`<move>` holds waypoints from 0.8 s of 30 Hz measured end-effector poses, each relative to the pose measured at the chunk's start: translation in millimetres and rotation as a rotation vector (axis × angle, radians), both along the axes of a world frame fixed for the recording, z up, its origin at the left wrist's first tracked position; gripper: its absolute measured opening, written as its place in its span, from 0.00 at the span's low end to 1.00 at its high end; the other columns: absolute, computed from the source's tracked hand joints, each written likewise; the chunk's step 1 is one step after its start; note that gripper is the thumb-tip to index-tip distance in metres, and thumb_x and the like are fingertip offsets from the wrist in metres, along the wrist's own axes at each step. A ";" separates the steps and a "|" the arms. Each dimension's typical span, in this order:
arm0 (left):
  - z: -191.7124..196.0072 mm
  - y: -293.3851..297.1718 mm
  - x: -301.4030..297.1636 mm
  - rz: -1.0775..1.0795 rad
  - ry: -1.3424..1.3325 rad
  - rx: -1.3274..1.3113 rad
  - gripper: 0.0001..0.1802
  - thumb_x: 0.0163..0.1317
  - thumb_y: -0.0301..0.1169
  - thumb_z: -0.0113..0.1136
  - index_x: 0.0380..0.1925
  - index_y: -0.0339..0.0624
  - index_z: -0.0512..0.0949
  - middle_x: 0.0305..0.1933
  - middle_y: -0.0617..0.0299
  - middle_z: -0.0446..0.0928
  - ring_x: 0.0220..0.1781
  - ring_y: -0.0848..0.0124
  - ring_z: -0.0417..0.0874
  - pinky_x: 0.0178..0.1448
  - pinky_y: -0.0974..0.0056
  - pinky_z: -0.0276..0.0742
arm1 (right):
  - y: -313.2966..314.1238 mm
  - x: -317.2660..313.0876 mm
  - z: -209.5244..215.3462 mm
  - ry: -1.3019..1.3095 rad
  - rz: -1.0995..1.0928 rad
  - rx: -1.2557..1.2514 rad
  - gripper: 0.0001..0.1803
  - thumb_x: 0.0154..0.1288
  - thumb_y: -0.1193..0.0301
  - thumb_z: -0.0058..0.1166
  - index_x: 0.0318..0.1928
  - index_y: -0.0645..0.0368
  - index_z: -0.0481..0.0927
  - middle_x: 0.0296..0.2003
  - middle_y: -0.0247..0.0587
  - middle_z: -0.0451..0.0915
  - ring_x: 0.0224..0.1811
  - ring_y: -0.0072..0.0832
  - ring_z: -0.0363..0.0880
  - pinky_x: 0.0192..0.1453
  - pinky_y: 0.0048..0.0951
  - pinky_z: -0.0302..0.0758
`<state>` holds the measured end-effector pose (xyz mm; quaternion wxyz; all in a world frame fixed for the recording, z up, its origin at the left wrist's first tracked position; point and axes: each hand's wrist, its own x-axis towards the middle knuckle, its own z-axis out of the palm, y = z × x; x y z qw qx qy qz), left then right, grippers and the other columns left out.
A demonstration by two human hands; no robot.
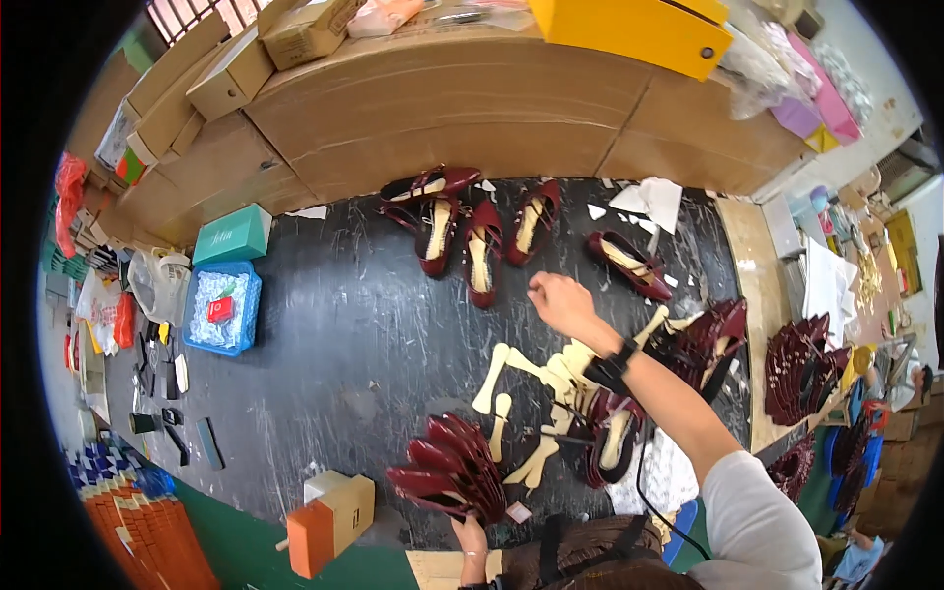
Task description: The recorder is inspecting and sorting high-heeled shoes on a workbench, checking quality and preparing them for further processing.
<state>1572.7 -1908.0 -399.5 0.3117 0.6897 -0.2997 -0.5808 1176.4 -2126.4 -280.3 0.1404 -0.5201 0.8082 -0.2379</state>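
My left hand (472, 539), at the table's near edge, grips the near end of a fanned bundle of glossy dark red shoes (447, 460); its fingertips are partly hidden by them. My right hand (565, 305) hovers over the middle of the black table, fingers loosely bent, with nothing visible in it. Just beyond it stands a dark red shoe (531, 224) with a cream insole, beside another strapped shoe (481, 254). Further left, one shoe (437, 236) stands near another lying across its far end (433, 183). Right of the hand, a single shoe (627, 264) sits at an angle.
Loose cream insole pieces (500, 418) lie under my right forearm, near more bundled shoes (703, 344). A blue basket (221, 307) and teal box (233, 234) stand at left. An orange-and-tan box (331, 523) is at the near edge. Cardboard (423, 98) walls the far side.
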 end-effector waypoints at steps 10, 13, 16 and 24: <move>75.4 -28.5 -34.6 0.118 -0.048 0.343 0.21 0.60 0.25 0.54 0.53 0.28 0.66 0.48 0.53 0.72 0.46 0.66 0.71 0.51 0.61 0.70 | -112.1 16.9 -145.6 -0.591 -0.456 0.082 0.22 0.56 0.75 0.50 0.52 0.68 0.70 0.43 0.60 0.78 0.37 0.43 0.83 0.28 0.38 0.84; 70.3 -24.7 -23.3 0.160 -0.036 0.341 0.18 0.60 0.25 0.54 0.49 0.27 0.69 0.43 0.54 0.74 0.41 0.68 0.72 0.45 0.62 0.72 | -100.4 32.5 -143.8 -0.625 -0.408 -0.165 0.17 0.59 0.84 0.46 0.51 0.67 0.68 0.49 0.49 0.75 0.46 0.40 0.79 0.42 0.36 0.81; 65.5 -22.1 -17.9 0.195 0.031 0.326 0.17 0.60 0.25 0.54 0.47 0.26 0.70 0.41 0.55 0.74 0.38 0.69 0.72 0.41 0.64 0.72 | -108.2 17.0 -97.3 -0.248 -0.431 -0.603 0.14 0.61 0.81 0.48 0.48 0.65 0.69 0.42 0.51 0.78 0.43 0.39 0.80 0.51 0.34 0.72; 60.4 -16.9 -23.9 0.174 -0.001 0.298 0.15 0.59 0.25 0.54 0.45 0.26 0.70 0.40 0.56 0.75 0.34 0.68 0.71 0.36 0.66 0.71 | -100.3 -75.0 -119.1 0.108 -0.535 -0.092 0.17 0.56 0.70 0.51 0.46 0.64 0.68 0.36 0.60 0.75 0.43 0.58 0.74 0.47 0.49 0.71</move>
